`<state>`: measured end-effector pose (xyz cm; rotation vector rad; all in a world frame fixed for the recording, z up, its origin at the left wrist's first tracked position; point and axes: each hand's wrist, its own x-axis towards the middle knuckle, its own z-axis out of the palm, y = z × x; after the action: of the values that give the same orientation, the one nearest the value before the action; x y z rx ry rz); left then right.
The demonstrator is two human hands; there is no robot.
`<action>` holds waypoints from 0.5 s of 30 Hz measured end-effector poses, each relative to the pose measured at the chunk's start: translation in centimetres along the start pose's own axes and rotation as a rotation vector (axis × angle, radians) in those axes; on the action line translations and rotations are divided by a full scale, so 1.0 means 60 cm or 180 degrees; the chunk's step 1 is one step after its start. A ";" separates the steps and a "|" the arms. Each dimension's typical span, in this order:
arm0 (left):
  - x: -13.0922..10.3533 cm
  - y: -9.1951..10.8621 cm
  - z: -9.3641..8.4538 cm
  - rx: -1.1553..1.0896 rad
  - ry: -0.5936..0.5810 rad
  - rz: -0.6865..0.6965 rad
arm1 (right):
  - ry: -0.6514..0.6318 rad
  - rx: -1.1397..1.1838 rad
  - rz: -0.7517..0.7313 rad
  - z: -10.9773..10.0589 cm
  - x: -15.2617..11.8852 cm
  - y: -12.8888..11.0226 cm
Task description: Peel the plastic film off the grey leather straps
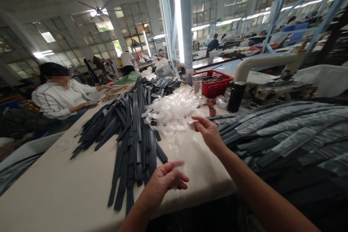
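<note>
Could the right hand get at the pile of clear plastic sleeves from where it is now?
Probably yes. The right hand is raised at the near edge of the clear plastic sleeves, already pinching one, and nothing lies between them; the dark strips sit off to the left.

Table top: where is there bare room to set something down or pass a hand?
Bare table lies left of the dark strap pile, out to the near edge. A smaller patch sits between the left hand and right hand. Crowded: clear plastic sleeves, red basket, bagged straps.
</note>
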<state>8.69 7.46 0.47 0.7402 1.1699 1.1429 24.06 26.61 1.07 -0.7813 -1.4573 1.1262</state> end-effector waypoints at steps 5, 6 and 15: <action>-0.012 0.004 -0.008 0.0544 -0.0085 -0.0220 | -0.0047 -0.0044 0.0027 0.001 0.004 0.004; -0.013 0.008 -0.007 0.0868 -0.0113 -0.0207 | -0.0078 -0.0086 0.0025 0.002 0.003 0.005; -0.069 0.071 0.009 0.1365 -0.0490 -0.0126 | -0.0767 -0.1346 0.0047 -0.012 -0.011 0.053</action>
<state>8.02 4.82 5.81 1.1057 1.3067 0.7915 24.56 27.22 -2.15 -0.9711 -1.9322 0.9570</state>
